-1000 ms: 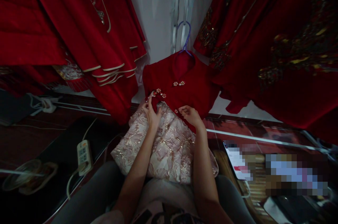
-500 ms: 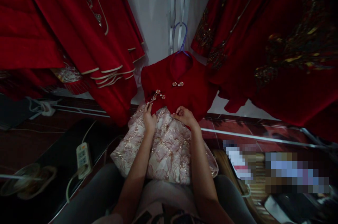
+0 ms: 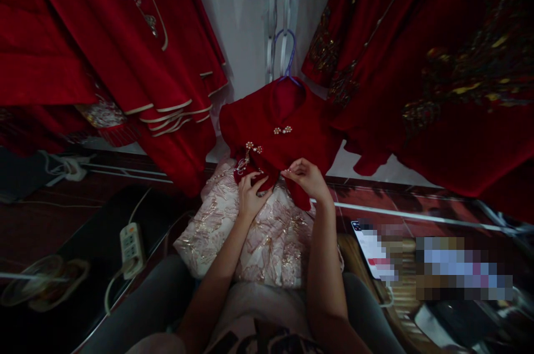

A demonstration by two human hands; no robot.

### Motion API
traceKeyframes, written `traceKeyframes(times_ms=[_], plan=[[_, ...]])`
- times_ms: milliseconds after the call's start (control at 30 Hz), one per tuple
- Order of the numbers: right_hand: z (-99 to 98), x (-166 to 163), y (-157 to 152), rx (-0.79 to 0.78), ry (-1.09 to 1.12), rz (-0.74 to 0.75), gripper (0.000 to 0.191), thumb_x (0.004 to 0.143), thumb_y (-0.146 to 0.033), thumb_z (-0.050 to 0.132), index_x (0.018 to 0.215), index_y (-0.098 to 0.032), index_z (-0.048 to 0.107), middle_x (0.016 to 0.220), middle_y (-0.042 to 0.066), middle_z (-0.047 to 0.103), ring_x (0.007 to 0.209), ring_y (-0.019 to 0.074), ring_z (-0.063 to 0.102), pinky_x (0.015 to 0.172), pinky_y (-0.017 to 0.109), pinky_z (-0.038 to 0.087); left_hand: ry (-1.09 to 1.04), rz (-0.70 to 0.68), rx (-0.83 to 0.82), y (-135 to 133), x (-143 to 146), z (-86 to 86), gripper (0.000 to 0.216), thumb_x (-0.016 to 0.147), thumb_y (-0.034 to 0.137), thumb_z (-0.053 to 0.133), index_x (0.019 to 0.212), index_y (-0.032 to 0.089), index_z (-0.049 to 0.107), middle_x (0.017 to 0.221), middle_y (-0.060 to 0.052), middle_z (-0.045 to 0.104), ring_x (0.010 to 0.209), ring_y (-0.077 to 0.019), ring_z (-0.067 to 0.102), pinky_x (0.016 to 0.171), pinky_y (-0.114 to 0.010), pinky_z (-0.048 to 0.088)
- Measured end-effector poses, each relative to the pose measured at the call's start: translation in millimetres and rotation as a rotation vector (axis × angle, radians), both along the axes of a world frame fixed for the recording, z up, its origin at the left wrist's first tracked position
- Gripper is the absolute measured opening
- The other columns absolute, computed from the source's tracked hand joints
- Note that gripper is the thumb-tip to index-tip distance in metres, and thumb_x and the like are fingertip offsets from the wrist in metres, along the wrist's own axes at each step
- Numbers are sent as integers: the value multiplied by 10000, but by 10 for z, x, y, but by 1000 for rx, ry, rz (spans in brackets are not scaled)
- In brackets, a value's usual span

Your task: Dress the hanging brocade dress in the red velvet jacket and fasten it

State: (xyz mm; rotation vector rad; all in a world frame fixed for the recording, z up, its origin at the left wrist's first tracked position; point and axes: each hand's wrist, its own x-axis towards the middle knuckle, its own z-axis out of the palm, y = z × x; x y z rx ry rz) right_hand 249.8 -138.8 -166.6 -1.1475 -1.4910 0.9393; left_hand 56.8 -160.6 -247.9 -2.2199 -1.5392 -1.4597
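Note:
A red top (image 3: 308, 145) with beaded flower clasps hangs from a purple hanger (image 3: 292, 53) in front of me. Its lower part rests over a pale pink dress fabric (image 3: 217, 231) with gold thread, spread across my lap. My left hand (image 3: 252, 197) grips the red top's lower edge, thumb and fingers on either side of the cloth, just below a dangling beaded ornament (image 3: 243, 165). My right hand (image 3: 309, 178) is closed in a pinch at the top's lower front; what is between its fingertips is too small to make out.
More red garments (image 3: 167, 81) hang at left, and embroidered red ones (image 3: 417, 137) at right. A power strip (image 3: 132, 248) lies on a dark surface at left. A phone (image 3: 369, 251) rests on a slatted wooden seat (image 3: 403, 309) at right. A metal rail (image 3: 396, 214) runs low behind.
My left hand has moved right and down onto the red top's lower edge. My right hand has shifted right and slightly up, still pinching. More red cloth now lies over the pink fabric.

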Motion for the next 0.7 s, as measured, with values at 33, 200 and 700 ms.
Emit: traceKeyframes(times_ms=[33,200,700], plan=[[17,1,-14,-4,-13,11,321,663,-408,751,780,-182,556,727,26,655,680,133,626,645,243,487,-45,3,-24,4,10,6,256,784,298,676,1035,248,690,1151,-81,593,1080,-225,548,950,-401,451],[82,-5,-89,-35,-105,141,312,683,-403,747,877,-185,636,797,38,689,717,144,639,680,265,501,-193,43,-154,81,-7,54,206,867,255,536,1056,185,574,1015,-73,595,895,-172,583,836,-323,478],[-242,-473,159,129,-443,185,290,868,-129,520,1058,-234,714,912,50,623,835,138,572,840,268,442,-19,141,-266,324,21,-8,303,833,279,591,1124,197,579,1079,-89,570,951,-226,600,745,-296,477]])
